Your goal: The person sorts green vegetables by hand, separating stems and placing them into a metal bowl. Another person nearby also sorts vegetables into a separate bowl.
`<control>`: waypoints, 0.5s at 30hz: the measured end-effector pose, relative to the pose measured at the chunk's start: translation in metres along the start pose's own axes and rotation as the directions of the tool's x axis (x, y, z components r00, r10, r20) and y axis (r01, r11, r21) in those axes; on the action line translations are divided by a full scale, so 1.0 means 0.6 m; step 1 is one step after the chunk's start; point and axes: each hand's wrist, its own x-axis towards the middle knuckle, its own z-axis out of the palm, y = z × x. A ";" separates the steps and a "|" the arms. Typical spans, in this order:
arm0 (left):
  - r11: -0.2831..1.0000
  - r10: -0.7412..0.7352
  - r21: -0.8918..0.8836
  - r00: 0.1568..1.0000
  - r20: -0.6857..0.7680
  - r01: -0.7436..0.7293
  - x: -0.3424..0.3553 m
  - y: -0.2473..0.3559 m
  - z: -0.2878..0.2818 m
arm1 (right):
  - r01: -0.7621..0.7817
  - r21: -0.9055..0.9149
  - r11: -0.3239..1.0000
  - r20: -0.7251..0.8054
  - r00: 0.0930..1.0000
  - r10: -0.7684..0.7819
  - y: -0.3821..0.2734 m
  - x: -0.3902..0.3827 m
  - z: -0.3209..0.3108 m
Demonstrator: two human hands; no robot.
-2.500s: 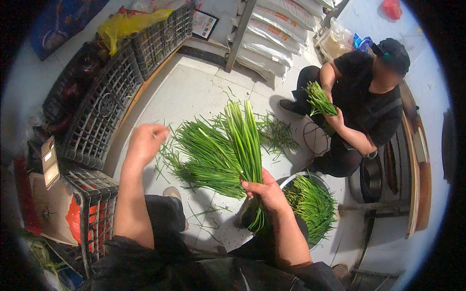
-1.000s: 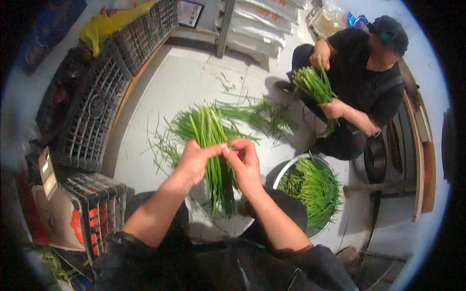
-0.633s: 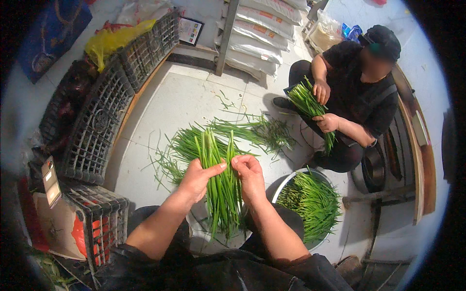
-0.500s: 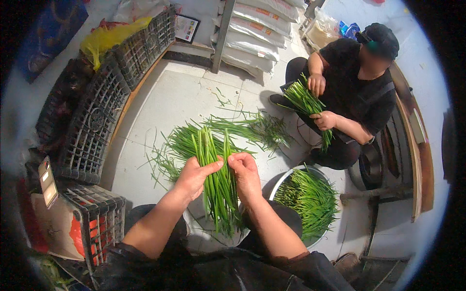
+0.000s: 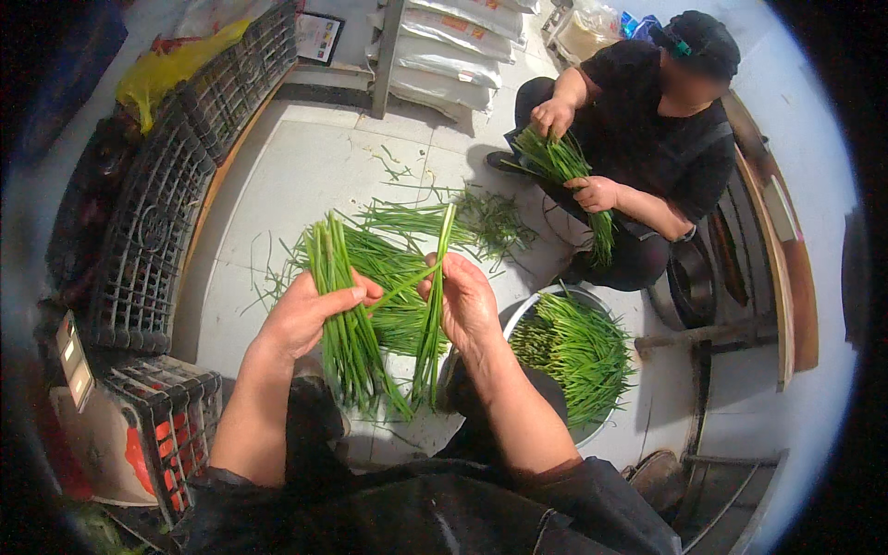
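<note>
Between both hands, long green chives [image 5: 347,305]

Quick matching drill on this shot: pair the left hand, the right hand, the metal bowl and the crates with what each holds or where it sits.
1 left hand
2 right hand
3 metal bowl
4 black crates

a lined up along the left wall
b grips a thick bunch of chives
c pinches a thin bunch
d holds cut greens on the floor

Pairs: 1-b, 2-c, 3-d, 4-a

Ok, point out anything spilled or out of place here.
Loose green stalks lie strewn over the pale floor, outside the metal bowl of greens. Otherwise the left hand and right hand each hold a tidy bunch.
</note>
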 end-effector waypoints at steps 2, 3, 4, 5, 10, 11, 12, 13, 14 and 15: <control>1.000 0.003 0.023 0.998 0.065 -0.004 -0.008 0.005 -0.001 | 0.073 0.037 0.997 -0.020 0.997 -0.073 -0.018 0.008 -0.003; 1.000 0.004 0.022 0.994 0.111 -0.007 -0.014 0.012 -0.008 | 0.123 0.054 0.991 -0.021 0.992 -0.122 -0.036 0.011 -0.007; 1.000 0.006 0.021 0.986 0.164 -0.009 -0.017 0.018 -0.014 | 0.176 0.061 0.983 -0.054 0.984 -0.173 -0.055 0.014 -0.010; 0.999 0.045 0.009 0.988 0.145 -0.047 -0.020 0.025 -0.021 | 0.243 0.093 0.966 -0.038 0.970 -0.241 -0.074 0.013 -0.014; 0.941 0.072 0.334 0.942 -0.329 0.045 -0.004 0.032 -0.036 | 0.166 -0.192 0.967 -0.043 0.983 -0.178 -0.082 -0.001 -0.003; 0.930 0.060 0.356 0.916 -0.396 0.093 -0.005 0.029 -0.034 | 0.100 -0.180 0.979 0.024 0.995 -0.097 -0.062 -0.005 0.007; 0.906 0.103 0.418 0.923 -0.370 0.066 -0.004 0.022 -0.026 | -0.002 -0.170 0.985 0.048 0.999 0.010 -0.040 -0.012 0.016; 0.925 0.096 0.379 0.961 -0.260 0.010 -0.002 0.018 -0.021 | -0.090 -0.201 0.975 0.055 0.993 0.103 -0.019 -0.019 0.025; 0.954 0.100 0.297 0.969 -0.226 -0.029 0.000 0.011 -0.012 | -0.159 -0.214 0.964 0.135 0.972 0.190 0.000 -0.023 0.034; 0.980 0.096 0.186 0.983 -0.156 -0.067 0.001 0.005 -0.005 | -0.256 -0.278 0.926 0.098 0.951 0.292 0.015 -0.030 0.040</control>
